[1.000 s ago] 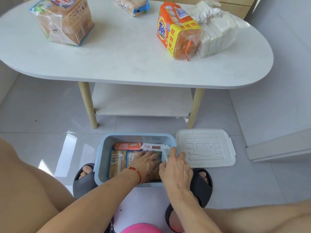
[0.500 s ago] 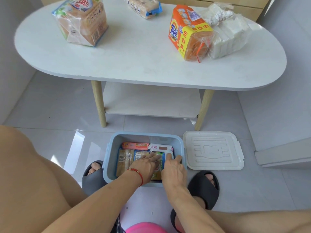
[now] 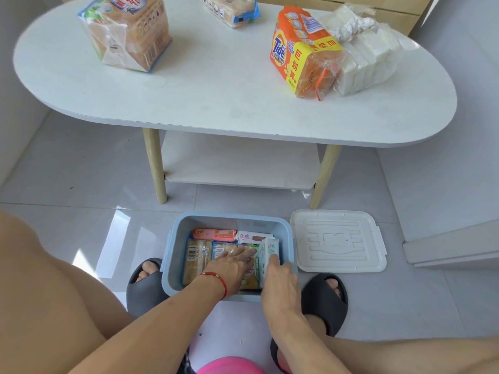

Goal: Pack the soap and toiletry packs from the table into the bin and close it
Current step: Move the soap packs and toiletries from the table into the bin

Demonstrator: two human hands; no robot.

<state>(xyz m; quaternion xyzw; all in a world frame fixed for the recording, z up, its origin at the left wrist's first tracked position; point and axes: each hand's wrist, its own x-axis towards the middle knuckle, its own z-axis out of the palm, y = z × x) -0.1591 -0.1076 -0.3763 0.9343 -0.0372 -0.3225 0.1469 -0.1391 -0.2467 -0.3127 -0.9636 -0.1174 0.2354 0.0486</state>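
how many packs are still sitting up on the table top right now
4: a large tan soap pack at the left, a smaller pack at the far edge, the orange Tide pack at the right, and a clear bag of white bars against it.

We take this for a room in a home. A white oval coffee table (image 3: 216,85) on pale wooden legs stands on glossy grey floor tiles (image 3: 81,171), with a lower shelf (image 3: 237,163) beneath its top. On the table lie shop-bought household soap packs (image 3: 299,49). In front of the table we see bare feet in dark house slippers (image 3: 324,300).
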